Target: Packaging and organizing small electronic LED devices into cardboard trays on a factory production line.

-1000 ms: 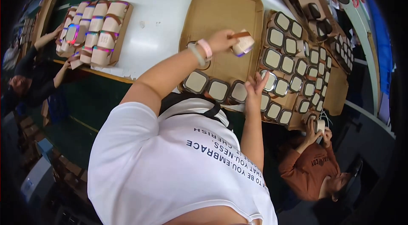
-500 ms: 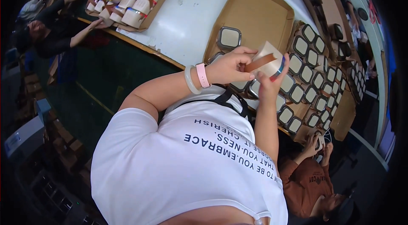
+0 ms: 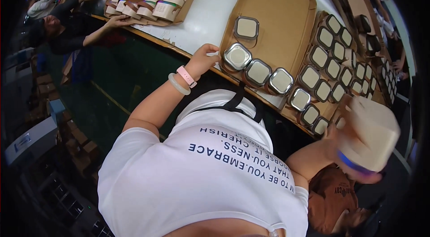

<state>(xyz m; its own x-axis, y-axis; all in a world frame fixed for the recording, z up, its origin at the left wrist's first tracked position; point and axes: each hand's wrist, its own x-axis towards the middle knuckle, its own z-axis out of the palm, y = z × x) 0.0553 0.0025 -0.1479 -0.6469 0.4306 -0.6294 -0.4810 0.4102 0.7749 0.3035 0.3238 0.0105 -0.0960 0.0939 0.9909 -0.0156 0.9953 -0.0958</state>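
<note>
Dim workshop, dark green floor (image 3: 103,107). A white-topped table (image 3: 197,17) with a worn wooden front edge crosses the upper half.

Shallow cardboard tray (image 3: 277,13) on the table before the person: four boxy units (image 3: 258,72) in it, cream faces up, three along the near wall and one behind the leftmost; rest of the base bare. To its right, packed rows of similar dark-rimmed units (image 3: 319,56). To its left, a second tray (image 3: 190,6) of cream units on their sides, brown straps, glowing coloured rings, one more laid across the top.

Co-worker in black (image 3: 65,22), far left, both hands at that second tray. Another person in a brown shirt (image 3: 331,196), lower right, partly hidden.

Right hand (image 3: 332,134): closed around a cream unit (image 3: 376,131) with a blue-violet band, held up clear of the table, close to the camera; blurred, finger detail poor. Left hand (image 3: 204,60): fingers bent at the first tray's near left corner; cannot tell whether they pinch the wall. Pink wristband (image 3: 187,77) and pale bangle (image 3: 178,84) on that wrist.
</note>
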